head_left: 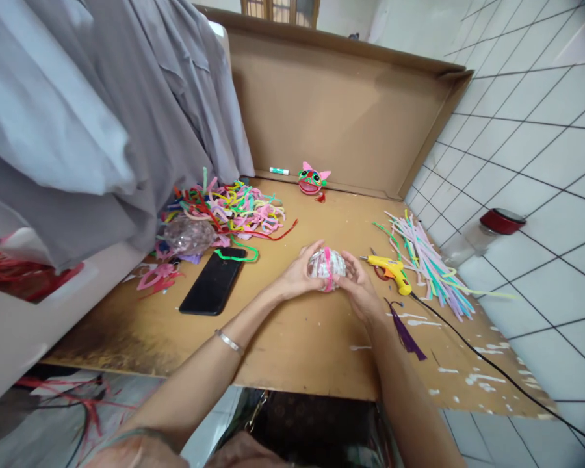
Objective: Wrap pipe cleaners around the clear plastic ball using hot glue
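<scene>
Between my two hands is a small round ball [338, 265], silvery and see-through, with a pink strip running round its middle. My left hand [303, 272] is wrapped about its left side, thumb at the lower front. On the other side my right hand [358, 286] grips it with fingers and thumb. Just right of my hands lies a yellow hot glue gun [394, 273] with a black cord. A purple tassel [407, 333] rests below it. To the left, a black phone [213, 286] lies flat, with a bent green pipe cleaner [247, 256] across its top end.
Tangled colourful pipe cleaners [238, 205] are heaped at the left beside a clear crumpled bag [189, 235]. Straight pastel pipe cleaners [431, 266] lie at the right near the tiled wall. A pink-eared animal head [312, 179] and a glue stick [279, 171] sit against the cardboard back [331, 110].
</scene>
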